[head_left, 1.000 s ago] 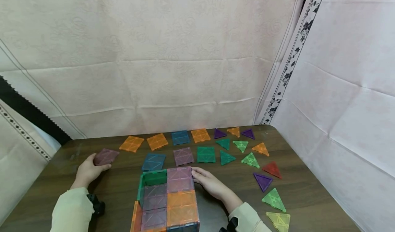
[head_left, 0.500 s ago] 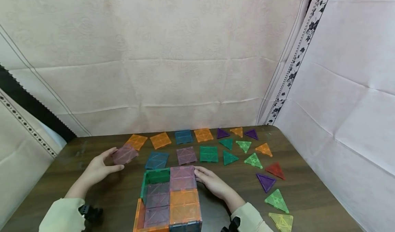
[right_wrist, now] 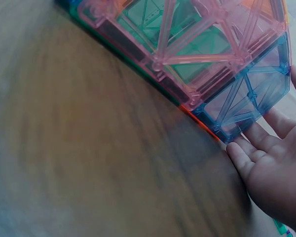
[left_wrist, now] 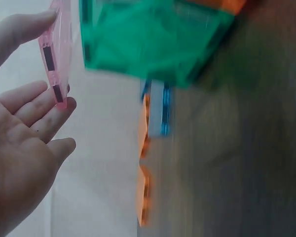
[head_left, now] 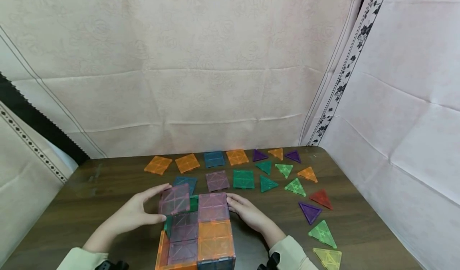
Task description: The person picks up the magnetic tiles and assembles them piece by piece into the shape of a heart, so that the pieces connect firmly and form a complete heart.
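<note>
My left hand [head_left: 129, 214] pinches a translucent pink square magnetic tile [head_left: 175, 199] by its edges, between thumb and fingers. That tile is tilted above the far left, open-topped corner of a box [head_left: 214, 242] built from magnetic tiles; whether they touch cannot be told. Pink and orange tiles cover the box's right half, and a green wall [left_wrist: 138, 44] shows close to my left hand in the left wrist view. My right hand [head_left: 251, 216] rests its fingertips against the box's far right side. In the right wrist view, they touch a blue tile [right_wrist: 246, 94] there.
Behind the box lie loose square tiles: orange [head_left: 187, 163], blue [head_left: 214, 159], pink [head_left: 217, 181] and green [head_left: 243, 179]. Several triangles, including a red one [head_left: 321, 199] and a yellow one [head_left: 328, 258], spread along the right of the wooden table [head_left: 363, 242]. White cloth [head_left: 230, 82] hangs behind.
My left hand has carried the pink tile rightward and nearer, from the table's left side to the box's far left corner. My right hand has stayed at the box.
</note>
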Action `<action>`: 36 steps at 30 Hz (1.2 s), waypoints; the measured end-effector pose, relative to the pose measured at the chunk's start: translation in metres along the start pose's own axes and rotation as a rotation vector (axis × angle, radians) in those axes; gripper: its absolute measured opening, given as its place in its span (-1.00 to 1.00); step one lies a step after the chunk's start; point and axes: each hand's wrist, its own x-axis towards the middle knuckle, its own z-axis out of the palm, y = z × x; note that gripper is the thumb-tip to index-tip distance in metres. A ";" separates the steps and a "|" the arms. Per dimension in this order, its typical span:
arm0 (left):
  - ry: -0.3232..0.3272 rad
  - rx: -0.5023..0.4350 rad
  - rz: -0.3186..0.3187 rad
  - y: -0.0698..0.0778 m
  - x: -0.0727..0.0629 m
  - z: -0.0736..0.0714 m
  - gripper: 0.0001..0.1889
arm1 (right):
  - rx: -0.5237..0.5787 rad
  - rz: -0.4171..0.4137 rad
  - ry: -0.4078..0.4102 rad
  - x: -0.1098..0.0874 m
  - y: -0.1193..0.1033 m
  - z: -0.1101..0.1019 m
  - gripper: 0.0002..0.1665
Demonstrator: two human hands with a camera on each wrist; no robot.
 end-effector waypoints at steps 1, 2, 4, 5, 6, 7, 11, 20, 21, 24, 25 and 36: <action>-0.021 -0.008 0.004 0.002 0.000 0.003 -0.21 | 0.002 -0.001 0.001 0.000 0.000 0.000 -0.31; -0.040 -0.011 0.007 0.004 0.001 0.006 -0.22 | 0.003 -0.002 0.001 0.000 0.000 0.000 -0.31; -0.073 -0.010 0.007 0.007 0.002 0.010 -0.22 | 0.004 -0.002 0.000 0.000 0.000 0.000 -0.31; -0.087 -0.007 0.010 0.008 0.002 0.012 -0.21 | 0.005 -0.002 0.000 0.000 0.000 0.000 -0.31; -0.098 -0.002 0.012 0.008 0.003 0.013 -0.21 | 0.006 -0.002 -0.001 0.000 0.000 0.000 -0.31; -0.107 0.005 0.017 0.008 0.003 0.015 -0.21 | 0.008 -0.002 -0.002 0.000 0.000 0.000 -0.31; -0.125 0.022 0.034 0.007 0.004 0.018 -0.21 | 0.004 -0.005 -0.002 0.001 0.001 0.000 -0.32; -0.114 -0.018 0.039 0.004 0.007 0.016 -0.18 | 0.016 -0.006 0.001 0.000 0.001 0.000 -0.30; -0.105 -0.028 0.034 0.003 0.008 0.015 -0.18 | 0.015 -0.010 0.000 0.001 0.001 0.000 -0.30; -0.055 -0.051 0.019 -0.003 0.014 0.012 -0.21 | 0.010 -0.018 -0.002 0.001 0.002 0.000 -0.32; -0.027 -0.050 0.005 -0.007 0.017 0.011 -0.23 | 0.006 -0.020 -0.001 0.001 0.002 -0.001 -0.32; 0.246 0.027 -0.289 -0.059 0.058 -0.003 -0.11 | 0.007 -0.006 0.001 0.002 0.002 0.000 -0.30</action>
